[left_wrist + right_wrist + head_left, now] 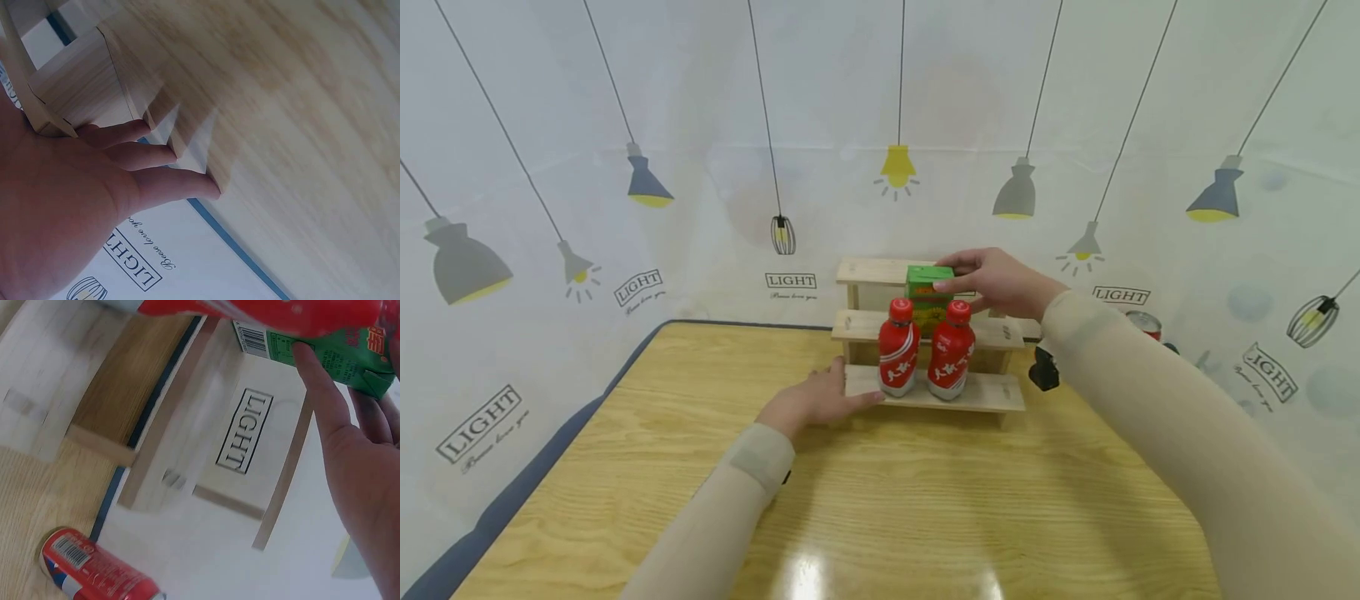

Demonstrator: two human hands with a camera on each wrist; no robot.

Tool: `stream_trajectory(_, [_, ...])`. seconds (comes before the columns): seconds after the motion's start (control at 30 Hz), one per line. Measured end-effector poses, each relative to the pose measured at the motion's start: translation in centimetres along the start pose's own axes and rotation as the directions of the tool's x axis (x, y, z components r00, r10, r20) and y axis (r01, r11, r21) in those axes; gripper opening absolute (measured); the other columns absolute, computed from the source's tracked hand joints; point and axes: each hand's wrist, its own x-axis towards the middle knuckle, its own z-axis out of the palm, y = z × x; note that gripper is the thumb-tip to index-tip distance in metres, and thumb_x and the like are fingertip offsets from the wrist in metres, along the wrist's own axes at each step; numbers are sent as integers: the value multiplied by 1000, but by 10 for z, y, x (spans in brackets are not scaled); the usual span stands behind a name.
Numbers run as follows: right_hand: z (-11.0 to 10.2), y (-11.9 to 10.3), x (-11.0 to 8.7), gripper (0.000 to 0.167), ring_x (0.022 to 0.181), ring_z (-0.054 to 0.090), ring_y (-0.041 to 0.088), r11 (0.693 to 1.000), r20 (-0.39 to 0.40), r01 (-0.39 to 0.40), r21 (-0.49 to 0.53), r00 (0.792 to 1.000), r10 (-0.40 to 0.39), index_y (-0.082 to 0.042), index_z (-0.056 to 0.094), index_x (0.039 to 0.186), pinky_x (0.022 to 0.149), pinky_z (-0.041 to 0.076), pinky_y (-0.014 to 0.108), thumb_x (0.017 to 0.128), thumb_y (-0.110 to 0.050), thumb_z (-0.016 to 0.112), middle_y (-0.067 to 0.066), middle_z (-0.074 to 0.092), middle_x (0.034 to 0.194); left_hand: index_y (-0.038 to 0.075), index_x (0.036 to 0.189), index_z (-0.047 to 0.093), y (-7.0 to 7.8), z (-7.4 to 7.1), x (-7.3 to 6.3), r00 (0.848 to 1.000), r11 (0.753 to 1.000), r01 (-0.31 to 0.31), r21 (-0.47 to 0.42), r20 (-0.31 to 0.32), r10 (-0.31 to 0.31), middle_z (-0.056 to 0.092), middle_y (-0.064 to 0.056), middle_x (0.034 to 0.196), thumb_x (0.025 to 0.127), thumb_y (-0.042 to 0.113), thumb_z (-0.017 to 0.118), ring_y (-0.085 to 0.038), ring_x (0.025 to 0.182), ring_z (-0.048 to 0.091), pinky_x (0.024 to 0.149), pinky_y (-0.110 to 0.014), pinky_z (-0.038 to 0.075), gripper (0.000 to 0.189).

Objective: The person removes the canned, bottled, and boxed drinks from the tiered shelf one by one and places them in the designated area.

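A small three-tier wooden shelf (859,327) stands at the back of the table. Two red bottles with white bases, the left bottle (898,350) and the right bottle (951,354), stand upright on its lowest tier. Behind them, at the middle tier, is a green drink carton (927,310). My right hand (1003,282) grips this carton from the right, fingers across its top and side. At the left end of the lowest tier my left hand (816,400) rests against the shelf, thumb along the front board. Its straight fingers (178,184) reach down to the tabletop.
A red can (100,569) stands to the right of the shelf, partly hidden by my right sleeve (1142,408) in the head view. Close behind the shelf hangs a white cloth (715,233) printed with lamps. The wooden table (880,508) extends in front.
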Motion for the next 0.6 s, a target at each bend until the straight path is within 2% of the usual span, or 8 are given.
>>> stream_trajectory(0.27, [-20,16,-14,49,131,64,31,994,-5,20,108,1000,-20,-10,56,151,108,58,57,105,-17,70,15,60,151,3,171,5,0,1,0,1000,1000,6,-14,-8,-6,30,-27,173,87,91,52,-50,161,27,129,-66,30,130])
stream_trajectory(0.6, [-44,29,-33,59,142,58,37,999,-28,11,41,1000,-10,-13,53,156,109,57,59,103,-29,73,16,57,157,2,171,6,0,2,1,1000,1000,-2,-8,-14,1,30,-27,173,86,92,51,-50,161,27,129,-67,30,131])
